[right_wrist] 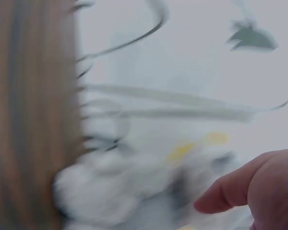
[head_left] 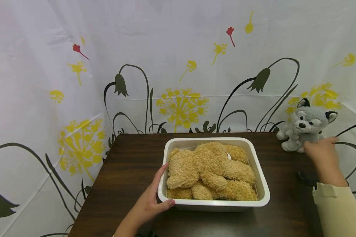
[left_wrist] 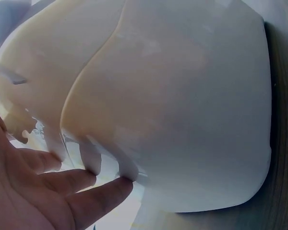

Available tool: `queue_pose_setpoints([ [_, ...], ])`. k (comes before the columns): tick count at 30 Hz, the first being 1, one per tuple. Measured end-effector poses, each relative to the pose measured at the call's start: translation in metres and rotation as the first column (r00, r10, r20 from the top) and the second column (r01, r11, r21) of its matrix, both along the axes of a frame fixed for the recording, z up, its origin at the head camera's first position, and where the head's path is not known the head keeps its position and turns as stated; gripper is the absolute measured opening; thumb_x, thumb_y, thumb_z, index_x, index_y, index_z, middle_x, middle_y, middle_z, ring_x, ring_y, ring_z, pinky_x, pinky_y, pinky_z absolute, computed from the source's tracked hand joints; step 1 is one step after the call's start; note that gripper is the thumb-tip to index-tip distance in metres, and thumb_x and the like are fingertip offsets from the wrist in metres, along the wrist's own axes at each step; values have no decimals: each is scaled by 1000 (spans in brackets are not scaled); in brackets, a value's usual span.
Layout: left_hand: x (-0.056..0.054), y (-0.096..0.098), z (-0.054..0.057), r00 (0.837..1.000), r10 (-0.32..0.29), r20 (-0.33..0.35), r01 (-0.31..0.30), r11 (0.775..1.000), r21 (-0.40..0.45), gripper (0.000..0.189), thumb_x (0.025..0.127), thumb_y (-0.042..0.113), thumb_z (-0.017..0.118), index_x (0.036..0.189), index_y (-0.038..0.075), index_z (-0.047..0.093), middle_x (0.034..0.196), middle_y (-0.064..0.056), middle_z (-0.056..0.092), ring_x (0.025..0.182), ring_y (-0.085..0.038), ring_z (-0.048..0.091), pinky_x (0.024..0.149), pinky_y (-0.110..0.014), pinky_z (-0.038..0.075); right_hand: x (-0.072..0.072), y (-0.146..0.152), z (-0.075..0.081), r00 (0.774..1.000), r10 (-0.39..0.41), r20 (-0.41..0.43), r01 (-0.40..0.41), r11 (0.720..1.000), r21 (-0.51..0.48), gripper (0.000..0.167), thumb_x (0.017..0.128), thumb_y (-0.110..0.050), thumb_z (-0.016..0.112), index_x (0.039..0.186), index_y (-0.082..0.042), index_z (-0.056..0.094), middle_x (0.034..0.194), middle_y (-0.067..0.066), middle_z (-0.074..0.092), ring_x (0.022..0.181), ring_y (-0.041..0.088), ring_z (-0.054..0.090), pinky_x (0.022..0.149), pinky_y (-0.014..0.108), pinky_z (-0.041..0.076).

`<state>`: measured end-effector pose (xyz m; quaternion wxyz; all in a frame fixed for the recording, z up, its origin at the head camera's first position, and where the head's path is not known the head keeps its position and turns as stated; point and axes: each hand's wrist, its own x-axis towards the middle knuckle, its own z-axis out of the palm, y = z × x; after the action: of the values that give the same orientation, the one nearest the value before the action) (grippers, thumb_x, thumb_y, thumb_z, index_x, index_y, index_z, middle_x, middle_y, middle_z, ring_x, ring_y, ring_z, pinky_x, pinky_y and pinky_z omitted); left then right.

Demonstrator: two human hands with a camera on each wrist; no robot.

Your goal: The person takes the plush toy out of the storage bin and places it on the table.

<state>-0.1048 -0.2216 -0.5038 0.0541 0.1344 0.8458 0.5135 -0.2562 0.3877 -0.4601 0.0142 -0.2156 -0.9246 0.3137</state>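
Observation:
A white plastic tub (head_left: pixel 213 203) stands on the dark table, filled with curly tan plush (head_left: pixel 210 168), a small white tag showing on it. My left hand (head_left: pixel 149 200) is at its near left corner, thumb over the rim. In the left wrist view several nearly straight fingers (left_wrist: pixel 101 196) touch the tub's smooth outer wall (left_wrist: pixel 197 115). At the table's far right sits a grey and white plush husky (head_left: pixel 305 126). Just in front of it is my right hand (head_left: pixel 324 154), blurred; whether it touches the husky cannot be seen. The right wrist view shows a thumb (right_wrist: pixel 225 191) beside blurred grey-white fur.
Dark wood-grain table (head_left: pixel 127 164) lies under the tub. A white curtain (head_left: pixel 172 49) printed with flowers hangs behind and beside the table. Under the right wrist, a small black item (head_left: pixel 307 180) is partly visible.

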Motion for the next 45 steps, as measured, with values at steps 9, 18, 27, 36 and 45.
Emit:
queue_pose_setpoints([
  [9, 3, 1, 0, 1000, 4, -8, -4, 1000, -7, 113, 90, 33, 87, 174, 46, 13, 178, -10, 29, 144, -32, 52, 103, -38, 56, 26, -90, 106, 913, -28, -408, -19, 993, -113, 82, 105, -53, 58, 166, -18, 15, 96, -19, 58, 88, 12, 59, 77, 30, 43],
  [18, 4, -2, 2, 1000, 21, -6, -21, 1000, -4, 111, 88, 32, 88, 173, 45, 17, 175, -11, 33, 140, -31, 55, 102, -34, 56, 26, -209, 149, 579, 295, -760, -426, 904, 27, 58, 105, -31, 68, 155, -17, 42, 108, -10, 62, 114, 14, 58, 94, 29, 41],
  [27, 7, -4, 0, 999, 33, -17, -33, 999, -4, 112, 87, 30, 89, 173, 40, 18, 171, -14, 40, 134, -30, 60, 98, -32, 57, 29, -297, 132, 311, 766, -562, -673, 595, 439, 67, 103, -41, 75, 153, -6, 47, 125, 10, 62, 99, 25, 56, 88, 43, 48],
  [36, 5, -4, -1, 1000, 8, -28, -8, 1000, 1, 109, 89, 30, 87, 173, 40, 18, 167, -13, 43, 129, -27, 62, 98, -31, 57, 49, -332, 104, 139, 990, -27, -777, 126, 617, 96, 88, -78, 73, 159, -17, 49, 132, 0, 57, 117, 20, 59, 104, 47, 52],
  [45, 1, 0, 1, 1000, 5, 1, -5, 1000, -3, 106, 88, 33, 87, 170, 48, 20, 170, -10, 39, 133, -29, 60, 100, -33, 56, 60, -320, 78, 180, 938, 298, -722, -80, 688, 120, 70, -88, 80, 163, -22, 41, 147, 1, 57, 140, 26, 56, 111, 58, 50],
])
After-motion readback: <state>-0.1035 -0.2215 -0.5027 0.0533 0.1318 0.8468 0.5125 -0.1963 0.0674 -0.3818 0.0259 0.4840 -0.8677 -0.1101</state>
